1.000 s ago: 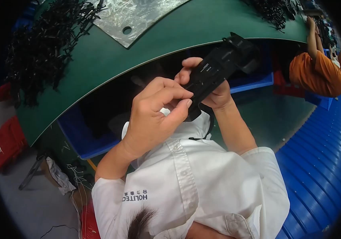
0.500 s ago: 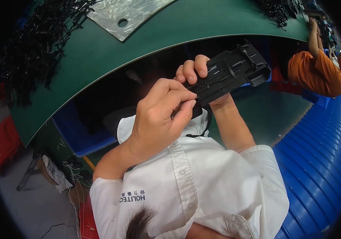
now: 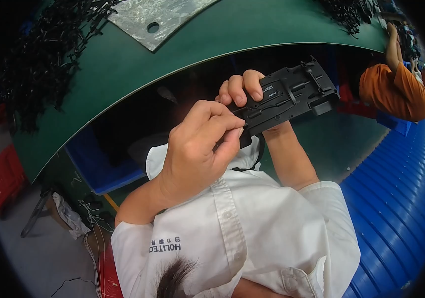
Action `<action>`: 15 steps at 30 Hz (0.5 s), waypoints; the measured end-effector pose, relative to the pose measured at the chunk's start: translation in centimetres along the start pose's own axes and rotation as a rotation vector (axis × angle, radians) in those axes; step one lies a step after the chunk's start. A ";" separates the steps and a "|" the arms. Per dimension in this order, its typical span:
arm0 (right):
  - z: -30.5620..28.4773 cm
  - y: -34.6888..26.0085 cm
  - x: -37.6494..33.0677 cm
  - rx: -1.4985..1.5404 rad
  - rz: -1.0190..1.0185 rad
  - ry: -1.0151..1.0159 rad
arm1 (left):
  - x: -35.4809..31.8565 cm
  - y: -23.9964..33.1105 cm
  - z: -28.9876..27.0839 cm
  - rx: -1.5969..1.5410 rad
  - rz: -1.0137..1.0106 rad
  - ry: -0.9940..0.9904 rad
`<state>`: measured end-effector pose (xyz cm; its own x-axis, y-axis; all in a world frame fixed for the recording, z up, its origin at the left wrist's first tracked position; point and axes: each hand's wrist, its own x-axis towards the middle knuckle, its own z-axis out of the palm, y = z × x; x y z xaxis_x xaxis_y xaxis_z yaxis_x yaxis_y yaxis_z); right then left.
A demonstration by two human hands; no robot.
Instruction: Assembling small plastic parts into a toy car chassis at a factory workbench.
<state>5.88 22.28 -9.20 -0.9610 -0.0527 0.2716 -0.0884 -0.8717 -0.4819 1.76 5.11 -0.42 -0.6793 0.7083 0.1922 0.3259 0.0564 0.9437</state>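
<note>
At the far left, a red plastic object [image 3: 6, 174], partly hidden by the table, lies above a grey floor [image 3: 58, 260]. To its upper right, a dense heap of small black rod-like parts [image 3: 41, 74] rests on a smooth green tabletop [image 3: 197, 37] with a curved pale edge. Below that edge sit a blue plastic bin [image 3: 105, 184] and, near it, a loose tangle of thin white cables [image 3: 91, 213]. A silvery-grey metal plate with a round hole [image 3: 175, 20] lies on the tabletop, right of the heap.

At centre, the left hand [image 3: 197, 134] is closed in a pinch, thumb and forefinger meeting at the lower left end of a black rectangular plastic housing [image 3: 289, 94]; whether a small piece sits between the fingertips cannot be told. The housing is held in the air, tilted, in front of the table edge and above a white short-sleeved shirt [image 3: 277, 218]. The right hand [image 3: 239, 90] grips the housing from beneath, its fingers curled over the upper edge.

At the right, a second heap of black parts [image 3: 349, 15] lies on the tabletop; beyond are a person in an orange top [image 3: 393, 92] and a blue ribbed surface [image 3: 396, 203].
</note>
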 end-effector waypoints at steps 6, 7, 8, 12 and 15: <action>0.5 -0.1 0.1 0.000 -0.003 0.019 | -0.1 0.1 0.0 0.027 -0.011 -0.016; 0.7 -0.1 0.1 -0.007 -0.007 0.025 | -0.1 0.1 0.0 0.043 -0.005 -0.023; 0.8 -0.1 0.1 -0.013 -0.011 0.031 | -0.1 0.1 0.0 0.043 -0.006 -0.022; 0.9 -0.3 0.2 -0.014 0.004 0.018 | -0.1 0.1 0.0 0.043 0.005 -0.031; 0.9 -0.1 0.2 -0.012 -0.012 0.014 | -0.1 0.1 0.0 0.063 0.037 -0.027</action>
<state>5.92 21.92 -8.38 -0.9633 -0.0352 0.2660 -0.1033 -0.8663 -0.4887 1.82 5.04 -0.37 -0.6482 0.7295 0.2182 0.3917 0.0737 0.9171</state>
